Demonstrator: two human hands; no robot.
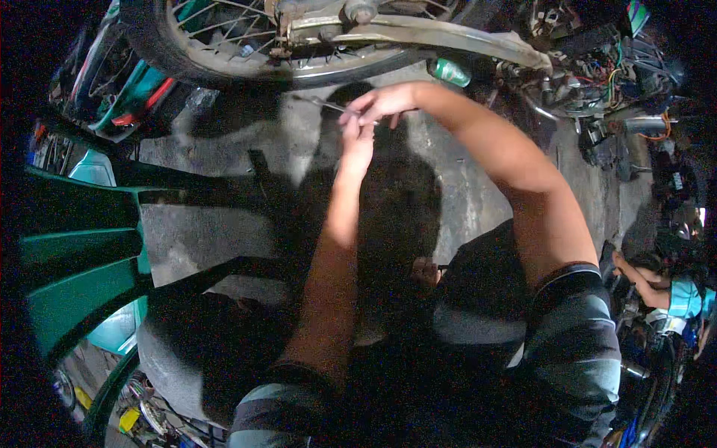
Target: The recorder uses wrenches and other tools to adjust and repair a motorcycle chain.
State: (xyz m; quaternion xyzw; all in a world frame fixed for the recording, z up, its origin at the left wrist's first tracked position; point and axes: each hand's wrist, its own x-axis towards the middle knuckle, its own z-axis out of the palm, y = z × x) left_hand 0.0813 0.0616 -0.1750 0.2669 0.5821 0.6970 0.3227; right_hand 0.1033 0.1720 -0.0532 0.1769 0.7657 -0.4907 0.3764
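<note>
Both my hands come together in front of the motorcycle wheel [299, 78], above the concrete floor. A slim metal rod-like tool [320, 101], its exact kind blurred, points left from between my fingers. My left hand [358, 142] reaches up from below, fingers closed around the tool's near end. From the right, my right hand [387, 102] bends over it, with its thumb and forefinger pinched at the same spot and the other fingers hanging loosely. Motion smears the fingertips, so their exact grip is partly hidden. A silvery swingarm [448, 36] runs right from the wheel hub.
A green can [449, 72] lies beside the wheel. Green plastic chairs [82, 231] crowd the left side. Engine parts and loose wiring [605, 82] fill the upper right. At the far right, another person's arm [646, 287] reaches toward machinery. Dark shadows cover the concrete floor [478, 187].
</note>
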